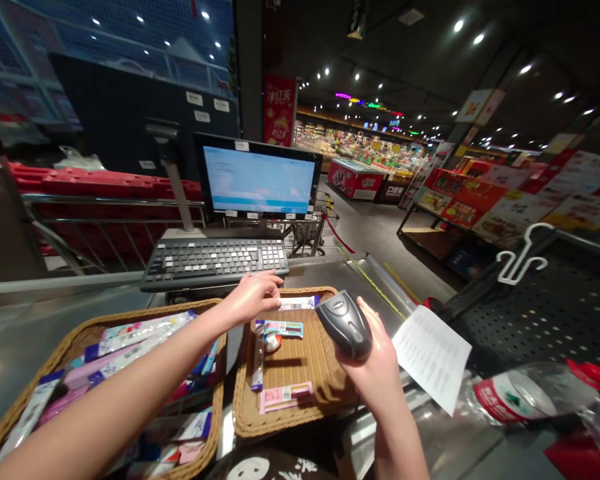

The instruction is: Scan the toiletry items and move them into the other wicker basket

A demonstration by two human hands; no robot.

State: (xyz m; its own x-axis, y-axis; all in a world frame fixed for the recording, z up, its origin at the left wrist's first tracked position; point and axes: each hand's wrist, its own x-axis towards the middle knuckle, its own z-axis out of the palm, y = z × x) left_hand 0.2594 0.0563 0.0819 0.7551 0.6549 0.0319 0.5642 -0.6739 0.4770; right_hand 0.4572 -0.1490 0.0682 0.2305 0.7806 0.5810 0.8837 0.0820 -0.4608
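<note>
My right hand (375, 353) is wrapped round a dark grey barcode scanner (347, 327), held above the right side of a wicker basket (240, 400). Over that basket's far edge reaches my left hand (250, 298), fingers apart and slightly bent, beside the front of the keyboard (215, 259). Its thumb is close to a slim white and purple package (300, 303); whether they touch I cannot tell. Inside the basket lie a blue and pink packet (283, 329), a pink packet (286, 397), an upright-lying narrow package (258, 360) and a small red and white item (273, 343).
A fuller wicker basket (219, 387) with several packaged items is under my left forearm. Behind the keyboard stands a lit monitor (260, 179). To the right are a printed sheet (433, 353), a large plastic bottle (523, 397) and a white hanger (523, 257) on a black perforated panel.
</note>
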